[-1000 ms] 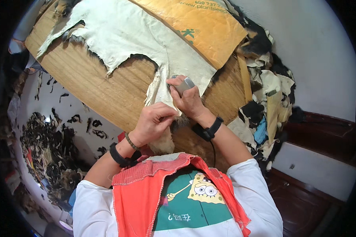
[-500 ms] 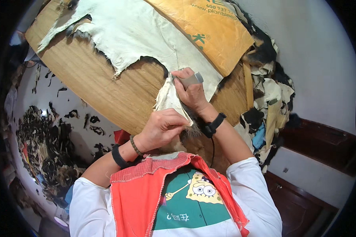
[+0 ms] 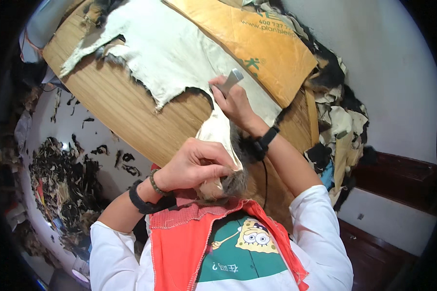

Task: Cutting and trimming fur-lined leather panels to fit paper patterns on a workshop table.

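Note:
A large pale hide with dark fur at its edges (image 3: 165,48) is spread on a wooden board (image 3: 107,106). My right hand (image 3: 230,102) is closed round a grey metal cutting tool (image 3: 234,75) at the hide, beside a curved cut-out; the tool's working end is hidden. My left hand (image 3: 201,165) is nearer my body, pinching the end of a narrow piece of hide (image 3: 212,128) that has grey-brown fur on its underside. A yellow printed sheet (image 3: 277,53) lies over the upper right part of the hide.
Piled pale and black scraps (image 3: 344,126) line the board's right side, with a wooden strip (image 3: 310,116) beside them. Many dark fur scraps (image 3: 60,184) lie at lower left. A black cable (image 3: 264,179) hangs below my right wrist. A white wall (image 3: 393,77) stands at right.
My right hand with the tool has moved up along the hide, while my left hand has drawn the narrow piece down and right, opening a longer stretch between my hands and showing more fur.

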A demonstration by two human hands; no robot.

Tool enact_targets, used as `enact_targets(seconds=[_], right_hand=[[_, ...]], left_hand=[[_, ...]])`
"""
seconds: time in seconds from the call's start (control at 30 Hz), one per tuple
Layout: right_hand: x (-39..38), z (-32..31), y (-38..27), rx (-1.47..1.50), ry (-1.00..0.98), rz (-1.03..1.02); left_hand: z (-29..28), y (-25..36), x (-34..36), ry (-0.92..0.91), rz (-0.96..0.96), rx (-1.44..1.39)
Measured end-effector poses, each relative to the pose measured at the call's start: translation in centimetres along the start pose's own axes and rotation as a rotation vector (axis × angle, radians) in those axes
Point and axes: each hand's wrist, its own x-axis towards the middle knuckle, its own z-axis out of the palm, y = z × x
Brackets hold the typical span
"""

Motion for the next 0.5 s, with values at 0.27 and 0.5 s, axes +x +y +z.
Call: enact_targets(seconds=[0.27,0.5], right_hand=[[5.8,2.6,0.1,-0.020,0.007,0.110],[15.7,5.8,1.6,-0.032,0.060,-0.023]], left_hand=[[-3.9,2.4,1.6,-0.348,-0.158,-0.353],[-5.3,8.6,3.8,-0.614,-0.041,-0.461]])
